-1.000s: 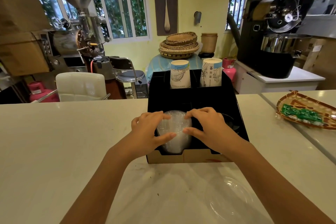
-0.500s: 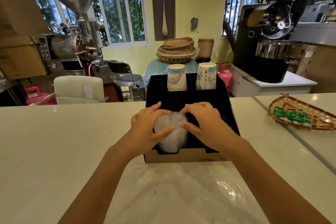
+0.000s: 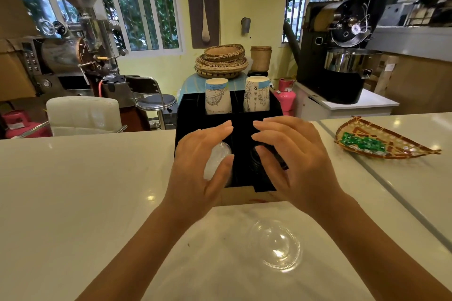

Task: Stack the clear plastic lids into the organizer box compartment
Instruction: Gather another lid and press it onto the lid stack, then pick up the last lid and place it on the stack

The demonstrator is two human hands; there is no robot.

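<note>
Lifted off the stack of lids (image 3: 217, 161) since a moment ago: left hand (image 3: 201, 168) and right hand (image 3: 291, 161), both spread, empty, over the black organizer box (image 3: 188, 115). One cloudy stack in the front left compartment; one clear domed lid (image 3: 277, 245) near the counter's (image 3: 73, 190) front edge. Two paper cups (image 3: 217, 100) at the back.

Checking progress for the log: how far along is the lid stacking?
Done: a stack of clear lids sits in the front left compartment of the organizer box. In hand: nothing gripped; the left hand and right hand hover open over the box. Left: one clear dome lid lies on the counter.
</note>
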